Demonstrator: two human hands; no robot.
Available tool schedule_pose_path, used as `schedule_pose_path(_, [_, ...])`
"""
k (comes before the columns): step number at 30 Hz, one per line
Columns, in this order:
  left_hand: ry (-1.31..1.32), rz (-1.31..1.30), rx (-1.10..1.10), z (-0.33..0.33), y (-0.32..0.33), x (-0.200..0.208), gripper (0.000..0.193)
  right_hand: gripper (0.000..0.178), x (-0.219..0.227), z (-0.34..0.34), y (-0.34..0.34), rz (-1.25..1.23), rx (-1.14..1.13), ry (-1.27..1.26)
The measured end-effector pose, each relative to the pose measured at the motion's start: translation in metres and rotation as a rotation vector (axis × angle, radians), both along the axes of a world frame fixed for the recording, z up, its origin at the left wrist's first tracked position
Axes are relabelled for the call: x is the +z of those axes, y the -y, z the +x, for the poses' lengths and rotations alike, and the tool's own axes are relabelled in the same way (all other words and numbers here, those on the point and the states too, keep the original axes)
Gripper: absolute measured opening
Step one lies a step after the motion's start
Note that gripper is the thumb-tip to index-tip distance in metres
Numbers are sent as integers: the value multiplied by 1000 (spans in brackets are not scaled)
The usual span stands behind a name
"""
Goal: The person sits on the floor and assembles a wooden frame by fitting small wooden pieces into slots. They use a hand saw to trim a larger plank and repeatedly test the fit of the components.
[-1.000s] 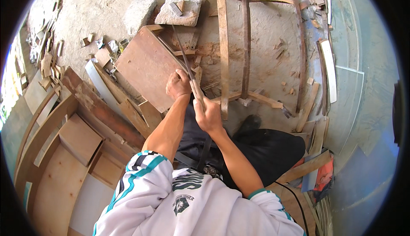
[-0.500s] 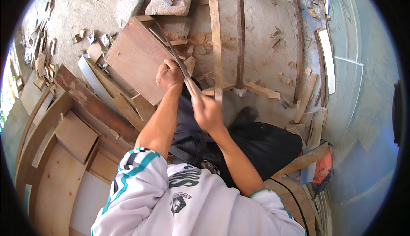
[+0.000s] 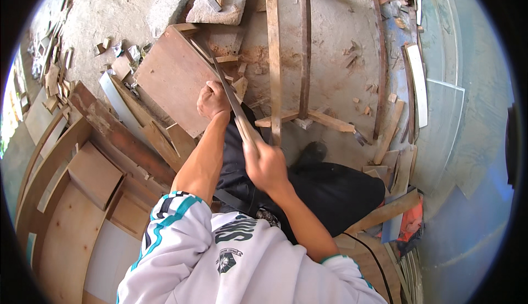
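Concrete floor (image 3: 335,56): dusty, littered with wood scraps, spread under everything at the top and centre.
Glass sheets (image 3: 440,122): pale green, along the right side.
Curved wooden carcass (image 3: 66,235): at the lower left, its plywood parts beside the person's left sleeve.
Slatted wooden frame (image 3: 274,56): on the floor ahead of the person, past the right grip.
Brown plywood panel (image 3: 173,78): tilted, left of centre, its right edge beside the left grip.
Long-bladed hand tool (image 3: 231,97): slanting up and leftward from the right grip along the panel's right edge; whether the blade touches that edge, I cannot tell.
Stone block (image 3: 235,7): rough and grey, beyond the panel's top corner, with small offcuts (image 3: 213,2) on it.
Right grip (image 3: 267,166): closed around the tool's pale wooden handle, slightly blurred, above the dark trousers.
Left grip (image 3: 213,99): fingers curled in tightly at the panel's right edge, just left of the blade; whether it clasps the edge, I cannot tell.
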State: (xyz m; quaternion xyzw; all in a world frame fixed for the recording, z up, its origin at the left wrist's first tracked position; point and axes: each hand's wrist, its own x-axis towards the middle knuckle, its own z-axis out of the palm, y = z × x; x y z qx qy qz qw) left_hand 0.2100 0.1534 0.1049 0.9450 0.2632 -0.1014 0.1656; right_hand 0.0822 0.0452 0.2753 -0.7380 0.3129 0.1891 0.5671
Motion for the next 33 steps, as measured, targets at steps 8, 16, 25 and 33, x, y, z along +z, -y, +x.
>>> schedule_pose_path(8, [-62, 50, 9, -2, 2, 2, 47, 34, -39, 20, -9, -66, -40, 158])
schedule_pose_path(16, [33, -60, -16, -7, -13, -19, 48, 28, 29, -22, 7, -63, -31, 108])
schedule_pose_path(25, [28, -29, 16, -4, 0, -2, 46, 33, 53, -49, 14, -28, -34, 213])
schedule_pose_path(33, [13, -50, 11, -6, -4, -4, 45, 31, 40, -11, 12, -37, -19, 72])
